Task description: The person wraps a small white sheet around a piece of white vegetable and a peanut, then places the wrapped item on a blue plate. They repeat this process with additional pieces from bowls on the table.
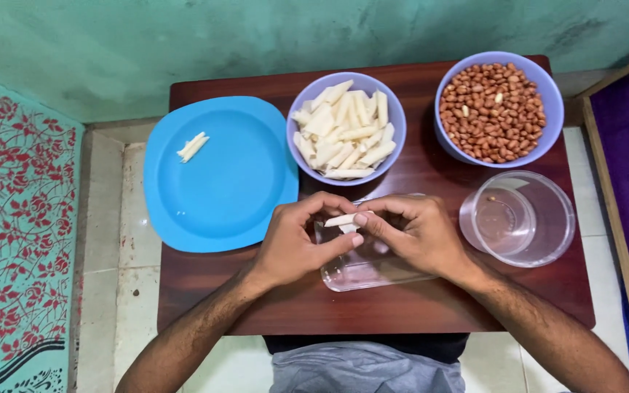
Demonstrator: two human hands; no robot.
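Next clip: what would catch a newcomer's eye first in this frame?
Probably the two hands meeting at the middle of the dark wooden table: the left hand and right hand pinch a pale pasta tube over a clear rectangular container. Next, the bright blue plate at left, then the bowl of pasta and bowl of peanuts behind.

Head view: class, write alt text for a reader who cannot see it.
Left hand and right hand hold a pale pasta tube over a clear container; beyond sit a blue plate, bowl of pasta and bowl of peanuts.
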